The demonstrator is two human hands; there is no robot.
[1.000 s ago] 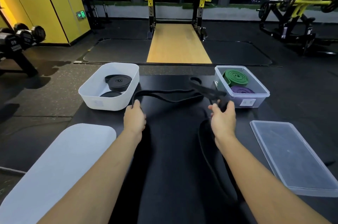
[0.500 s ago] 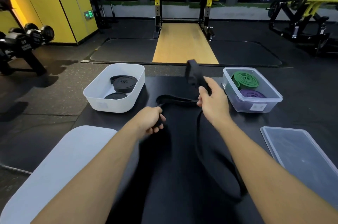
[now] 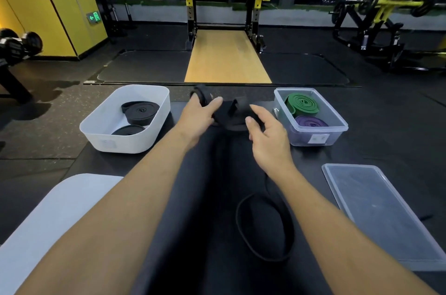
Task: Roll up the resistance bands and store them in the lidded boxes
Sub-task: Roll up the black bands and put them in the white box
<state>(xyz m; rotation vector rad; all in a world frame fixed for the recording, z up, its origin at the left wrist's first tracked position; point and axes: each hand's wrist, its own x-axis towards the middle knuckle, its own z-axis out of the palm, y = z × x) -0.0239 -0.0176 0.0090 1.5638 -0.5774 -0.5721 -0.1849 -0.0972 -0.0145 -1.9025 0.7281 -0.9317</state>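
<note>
Gripping the bunched end of the black resistance band at the centre of the frame, the left hand has its fingers curled round a fold of it, forefinger laid across the top. The right hand meets the same wad from the other side, thumb and curved fingers closing on it, though blur hides how firm that hold is.

The relation that counts is the band's long axis. From the wad between the hands it runs down the frame, passing under the right wrist to a slack loop lying on the black mat in the lower middle, between the forearms. So the unrolled length lies nearer than the hands and on the right arm's side, and rolling would likely have to draw it up from there.

Both boxes sit level with the hands: the white box to the left, holding two rolled black bands, and the clear box to the right with a green roll and a purple roll. Their lids are off—the white lid at lower left, the clear lid at lower right.
</note>
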